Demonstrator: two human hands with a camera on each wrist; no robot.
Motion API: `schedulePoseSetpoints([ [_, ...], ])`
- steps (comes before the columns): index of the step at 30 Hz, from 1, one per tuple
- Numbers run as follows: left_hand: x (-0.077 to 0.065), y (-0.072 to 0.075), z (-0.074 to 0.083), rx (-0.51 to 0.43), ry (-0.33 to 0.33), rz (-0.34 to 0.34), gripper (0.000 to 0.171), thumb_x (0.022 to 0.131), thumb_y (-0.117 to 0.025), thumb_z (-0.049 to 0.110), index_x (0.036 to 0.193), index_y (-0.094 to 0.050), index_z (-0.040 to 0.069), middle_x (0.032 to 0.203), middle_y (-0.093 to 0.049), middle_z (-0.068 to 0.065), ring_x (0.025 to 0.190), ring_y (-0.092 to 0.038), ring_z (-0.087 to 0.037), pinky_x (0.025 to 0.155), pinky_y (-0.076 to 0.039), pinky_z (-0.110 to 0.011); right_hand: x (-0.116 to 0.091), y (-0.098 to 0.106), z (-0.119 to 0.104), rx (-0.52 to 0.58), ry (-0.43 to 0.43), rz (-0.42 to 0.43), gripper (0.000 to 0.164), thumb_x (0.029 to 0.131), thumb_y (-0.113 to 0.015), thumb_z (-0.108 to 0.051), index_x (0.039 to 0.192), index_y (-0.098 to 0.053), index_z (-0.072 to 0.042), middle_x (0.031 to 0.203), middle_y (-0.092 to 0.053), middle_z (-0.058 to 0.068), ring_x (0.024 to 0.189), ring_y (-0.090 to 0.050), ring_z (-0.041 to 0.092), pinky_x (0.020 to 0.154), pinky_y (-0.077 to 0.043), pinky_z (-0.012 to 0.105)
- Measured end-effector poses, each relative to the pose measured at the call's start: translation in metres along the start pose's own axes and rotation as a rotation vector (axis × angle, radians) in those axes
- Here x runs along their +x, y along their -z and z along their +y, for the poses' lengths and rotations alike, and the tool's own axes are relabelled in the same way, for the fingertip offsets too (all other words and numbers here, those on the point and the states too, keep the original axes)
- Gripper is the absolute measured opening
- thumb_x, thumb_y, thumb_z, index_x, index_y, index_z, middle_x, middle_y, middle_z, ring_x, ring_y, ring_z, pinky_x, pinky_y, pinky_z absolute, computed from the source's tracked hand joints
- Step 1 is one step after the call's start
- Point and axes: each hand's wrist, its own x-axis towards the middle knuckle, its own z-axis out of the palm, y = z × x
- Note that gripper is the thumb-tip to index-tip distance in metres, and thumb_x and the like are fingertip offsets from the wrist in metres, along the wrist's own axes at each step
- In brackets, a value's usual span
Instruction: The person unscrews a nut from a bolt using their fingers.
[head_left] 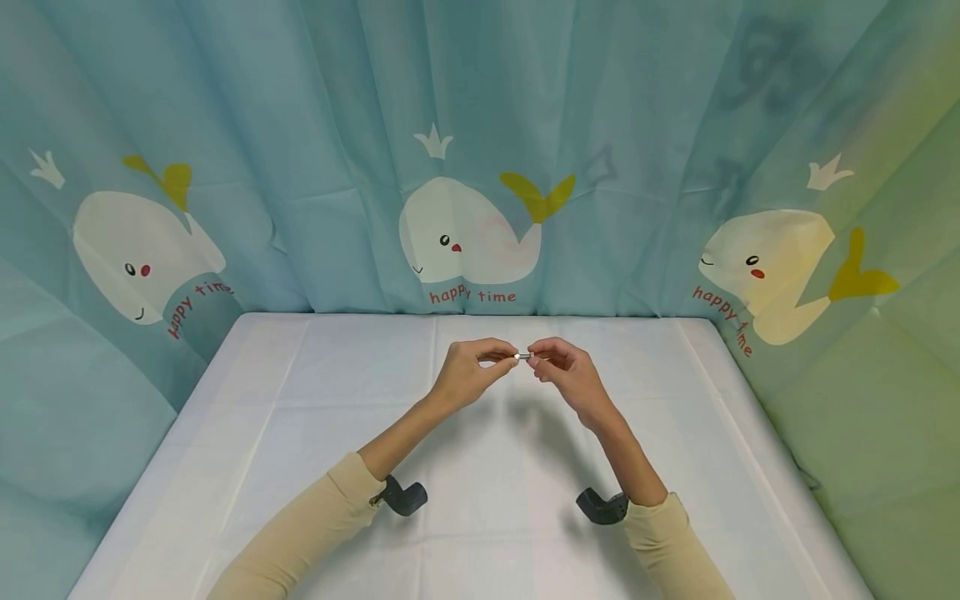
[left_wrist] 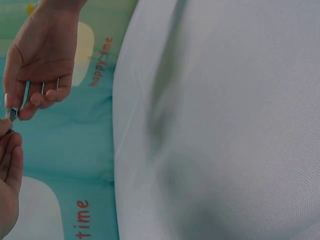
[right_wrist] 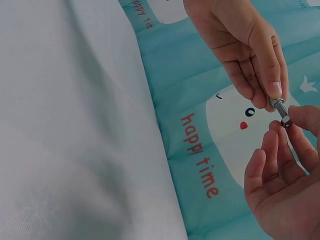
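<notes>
A small silver bolt (right_wrist: pixel 282 108) with a threaded shank is held up between the two hands, a nut (right_wrist: pixel 286 121) at its lower end in the right wrist view. My left hand (head_left: pixel 462 375) pinches the bolt's other end between thumb and forefinger. From the opposite side, my right hand (head_left: pixel 573 377) has thumb and fingertips at the nut, its other fingers loosely bent. In the left wrist view, fingertips of both hands partly cover the bolt (left_wrist: pixel 12 114).
Below the hands spreads a table with a white cloth (head_left: pixel 337 433). A blue-green curtain (head_left: pixel 330 125) printed with whales hangs behind and at the sides. Dark curved wrist mounts (head_left: pixel 406 498) stick out from both cuffs.
</notes>
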Motion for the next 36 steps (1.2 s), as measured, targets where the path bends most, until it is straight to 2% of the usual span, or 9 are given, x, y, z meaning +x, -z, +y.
schedulePoseSetpoints([
  [3,0.000,0.000,0.000,-0.005,-0.001,0.000,0.010,0.089,-0.076,0.004,0.099,-0.077,0.004,0.093,-0.075,-0.003,0.085,-0.071,-0.013,0.074,-0.059,-0.034,-0.005,-0.002,-0.009,0.005,0.034,-0.006,0.022,0.096,-0.060,0.003,0.115,-0.061,0.013,0.099,-0.064,0.010,0.085,-0.061,0.025,0.078,-0.054,0.029],
  [11,0.000,0.001,-0.001,0.001,-0.014,-0.009,0.010,0.089,-0.075,0.004,0.098,-0.077,0.003,0.093,-0.075,-0.003,0.086,-0.071,-0.013,0.077,-0.058,-0.027,0.005,0.003,0.020,0.017,0.065,-0.013,0.022,0.095,-0.060,0.006,0.116,-0.062,0.010,0.109,-0.062,0.013,0.086,-0.062,0.017,0.077,-0.053,0.027],
  [13,-0.001,0.001,-0.001,-0.001,-0.011,-0.010,0.010,0.089,-0.075,0.004,0.099,-0.077,0.003,0.093,-0.075,-0.004,0.086,-0.071,-0.013,0.077,-0.058,-0.026,0.006,0.003,0.023,0.018,0.070,-0.019,0.023,0.095,-0.060,0.005,0.117,-0.061,0.008,0.110,-0.061,0.014,0.087,-0.062,0.020,0.077,-0.053,0.027],
  [19,0.000,0.001,-0.001,-0.008,-0.016,-0.001,0.010,0.089,-0.075,0.004,0.098,-0.077,0.001,0.092,-0.075,-0.005,0.085,-0.072,-0.015,0.075,-0.059,-0.033,0.006,0.004,0.022,0.028,0.035,-0.024,0.030,0.099,-0.061,-0.008,0.126,-0.057,0.002,0.113,-0.063,0.013,0.088,-0.063,0.023,0.081,-0.054,0.032],
  [23,0.000,0.000,-0.001,-0.005,-0.023,-0.001,0.010,0.089,-0.075,0.005,0.099,-0.077,0.003,0.093,-0.075,-0.004,0.085,-0.072,-0.014,0.073,-0.059,-0.035,0.007,0.003,0.020,-0.004,0.009,-0.014,0.032,0.102,-0.061,-0.019,0.123,-0.062,0.005,0.106,-0.067,0.012,0.087,-0.062,0.024,0.082,-0.055,0.034],
  [26,0.000,-0.001,0.000,-0.002,-0.024,-0.005,0.010,0.090,-0.075,0.005,0.099,-0.077,0.004,0.093,-0.075,-0.004,0.086,-0.072,-0.014,0.075,-0.059,-0.034,0.006,0.003,0.015,-0.027,0.009,-0.004,0.028,0.101,-0.061,-0.013,0.119,-0.064,0.008,0.101,-0.067,0.011,0.085,-0.062,0.023,0.080,-0.054,0.033],
  [30,0.000,-0.001,0.000,0.008,-0.023,-0.008,0.009,0.089,-0.075,0.004,0.098,-0.077,0.003,0.093,-0.075,-0.003,0.085,-0.071,-0.013,0.076,-0.058,-0.029,0.005,0.004,0.016,0.003,0.039,-0.012,0.023,0.097,-0.062,-0.003,0.117,-0.063,0.010,0.105,-0.065,0.012,0.086,-0.062,0.021,0.080,-0.054,0.029],
  [36,0.000,-0.001,0.000,0.012,-0.018,-0.013,0.009,0.089,-0.075,0.005,0.099,-0.077,0.004,0.093,-0.075,-0.003,0.086,-0.071,-0.012,0.076,-0.057,-0.025,0.006,0.005,0.021,0.028,0.080,-0.030,0.021,0.094,-0.065,-0.003,0.114,-0.064,0.006,0.109,-0.062,0.012,0.089,-0.063,0.021,0.080,-0.054,0.031],
])
